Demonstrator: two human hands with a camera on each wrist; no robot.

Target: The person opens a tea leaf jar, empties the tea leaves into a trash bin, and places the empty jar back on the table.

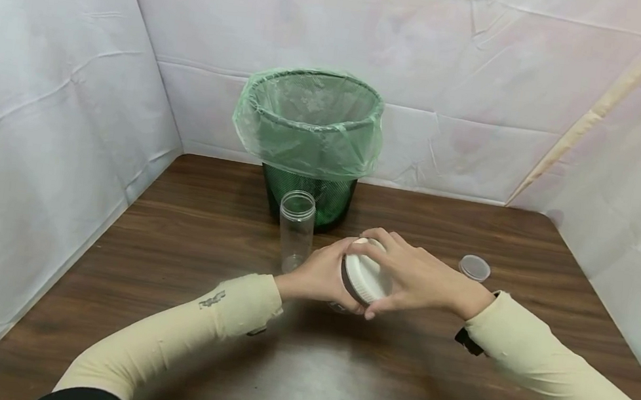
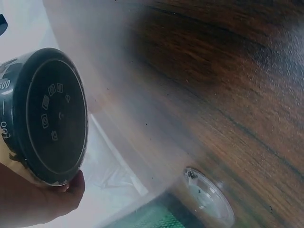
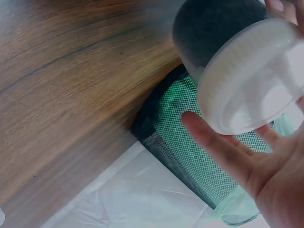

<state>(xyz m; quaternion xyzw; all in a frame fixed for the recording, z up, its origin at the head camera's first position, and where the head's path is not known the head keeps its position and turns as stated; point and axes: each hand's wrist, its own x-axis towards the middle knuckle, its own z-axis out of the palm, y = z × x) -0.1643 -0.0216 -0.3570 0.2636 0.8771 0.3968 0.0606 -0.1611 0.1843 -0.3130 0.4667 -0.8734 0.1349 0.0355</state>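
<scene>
Your left grip is curled round a dark jar with printed graduations, tilted above the desk. Your right grip clasps its ribbed white lid, fingers and thumb round the edge. Beyond your left grip, an uncapped clear jar stands before the green-lined mesh bin; a clear round cap lies beyond your right wrist.
</scene>
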